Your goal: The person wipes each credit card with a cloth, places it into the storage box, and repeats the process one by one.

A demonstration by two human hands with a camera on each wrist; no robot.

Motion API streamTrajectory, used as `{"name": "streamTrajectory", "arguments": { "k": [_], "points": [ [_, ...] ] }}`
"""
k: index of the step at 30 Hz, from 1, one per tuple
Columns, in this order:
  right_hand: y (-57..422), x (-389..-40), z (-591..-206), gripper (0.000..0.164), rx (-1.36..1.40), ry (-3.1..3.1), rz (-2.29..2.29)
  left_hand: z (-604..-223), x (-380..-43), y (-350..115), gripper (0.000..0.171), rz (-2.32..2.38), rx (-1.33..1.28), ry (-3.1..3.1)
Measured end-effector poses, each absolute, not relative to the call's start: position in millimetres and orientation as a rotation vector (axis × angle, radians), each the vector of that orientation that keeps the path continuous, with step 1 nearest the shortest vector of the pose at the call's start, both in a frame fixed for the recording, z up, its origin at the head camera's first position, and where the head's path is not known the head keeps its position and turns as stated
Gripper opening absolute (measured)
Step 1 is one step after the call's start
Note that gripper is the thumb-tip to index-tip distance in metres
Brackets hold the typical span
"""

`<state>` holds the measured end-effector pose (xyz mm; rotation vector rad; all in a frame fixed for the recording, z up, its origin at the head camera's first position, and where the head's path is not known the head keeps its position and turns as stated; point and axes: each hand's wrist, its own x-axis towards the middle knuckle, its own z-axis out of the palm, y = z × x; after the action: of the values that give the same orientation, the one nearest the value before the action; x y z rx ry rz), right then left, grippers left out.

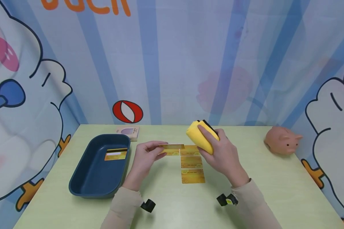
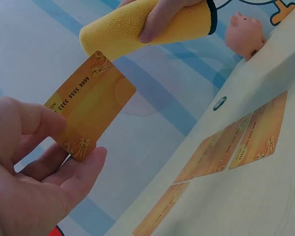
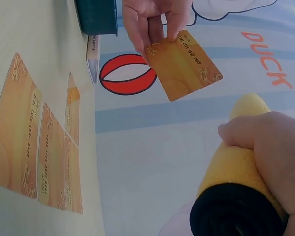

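Note:
My left hand (image 1: 147, 156) pinches a gold bank card (image 2: 96, 101) by one end, raised above the table. In my right hand (image 1: 224, 156) is a rolled yellow cloth (image 1: 201, 136) with a dark edge, gripped a little right of the card and apart from it. Several gold cards (image 1: 191, 162) lie on the table below, in a column with one more to the left at its far end. One further card (image 1: 116, 154), its dark stripe upward, is in the blue tray (image 1: 86, 178) on the left.
A small pale box (image 1: 134, 133) lies behind the tray near the table's back edge. At the far right stands a pink piggy bank (image 1: 282, 140). A printed curtain (image 1: 177, 63) hangs behind the table (image 1: 172, 210).

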<state>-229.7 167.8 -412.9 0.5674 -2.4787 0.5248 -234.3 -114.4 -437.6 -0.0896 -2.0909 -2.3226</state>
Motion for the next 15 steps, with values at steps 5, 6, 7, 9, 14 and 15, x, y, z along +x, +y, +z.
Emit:
{"name": "streamTrajectory", "arguments": {
  "k": [5, 6, 7, 9, 14, 15],
  "points": [
    [167.1, -228.8, -412.8, 0.076, 0.579, -2.476, 0.525, -436.7, -233.8, -114.4, 0.024, -2.366, -0.118, -2.063],
    [166.9, -228.6, -412.7, 0.075, 0.58, -2.475, 0.526, -436.7, -233.8, -114.4, 0.024, -2.374, -0.128, -2.058],
    [166.8, -228.4, -412.6, 0.076, 0.581, -2.475, 0.526, -436.4, -233.7, -114.3, 0.024, -2.379, -0.136, -2.057],
    [166.5, -228.4, -412.7, 0.076, 0.582, -2.478, 0.525, -436.2, -233.7, -114.4, 0.023, -2.381, -0.156, -2.064],
    [165.8, -229.0, -412.6, 0.076, 0.581, -2.49, 0.527, -436.6, -234.1, -114.4, 0.022, -2.364, -0.189, -2.104],
    [165.7, -228.9, -412.4, 0.076, 0.582, -2.491, 0.527, -436.7, -234.0, -114.4, 0.022, -2.368, -0.189, -2.102]
  ]
}}
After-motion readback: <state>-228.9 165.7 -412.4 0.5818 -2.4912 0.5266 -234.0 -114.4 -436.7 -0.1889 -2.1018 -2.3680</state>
